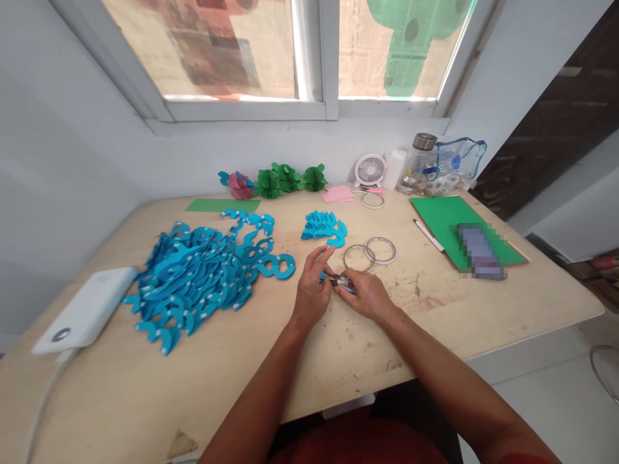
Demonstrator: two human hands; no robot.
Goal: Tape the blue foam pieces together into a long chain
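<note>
Forearms converge over the wooden table (271, 386), hands almost meeting. Right hand (366, 294) curled around a small blue-handled tool (346, 287), pointing left. Left hand (313, 287) bent inward, fingers partly raised; blue paper piece (322, 276) at its fingertips, mostly hidden; grip unclear.

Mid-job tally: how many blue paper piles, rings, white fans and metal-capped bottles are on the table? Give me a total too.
Blue paper piles: 2
Rings: 3
White fan: 1
Metal-capped bottle: 1
Total: 7
</note>
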